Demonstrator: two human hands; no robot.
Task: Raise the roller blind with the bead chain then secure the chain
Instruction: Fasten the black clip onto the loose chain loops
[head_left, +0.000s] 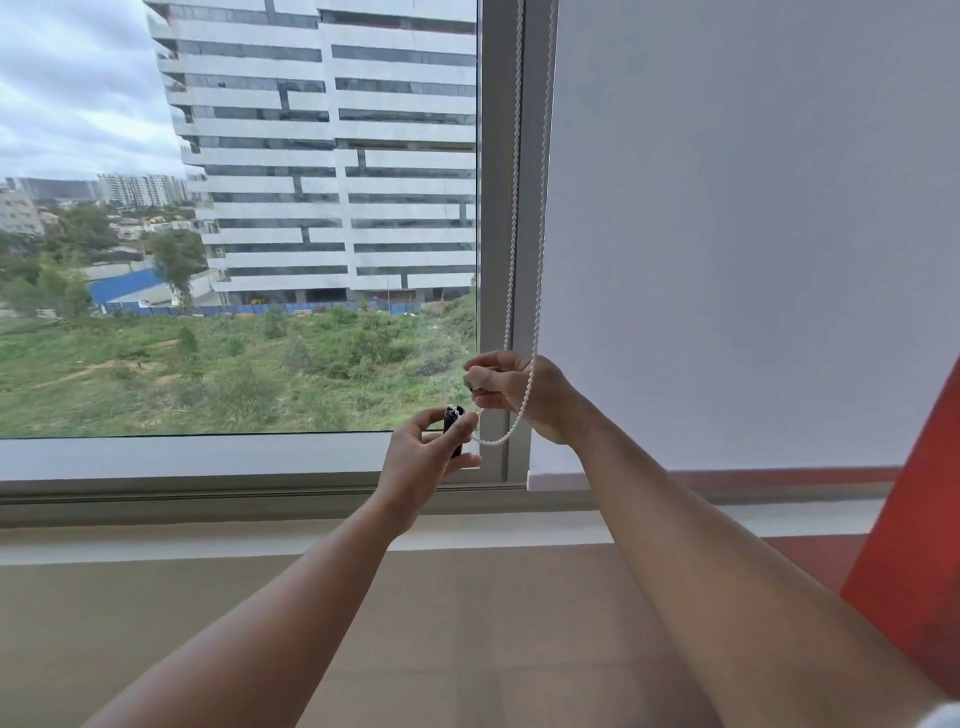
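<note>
Blind (727, 234) is down near the sill, so you're at the start. Left hand (426, 457) fingers clamp the black chain holder (453, 431) just left of the bead chain (514, 208); right hand (519, 395) pinches the chain's loop. Next, free the chain and pull one strand down.

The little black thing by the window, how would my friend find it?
Start at the grey window post between the glass and the white blind. Follow the white bead chain down to the two hands. The black holder sits in the left hand; it is the only black thing there.
</note>
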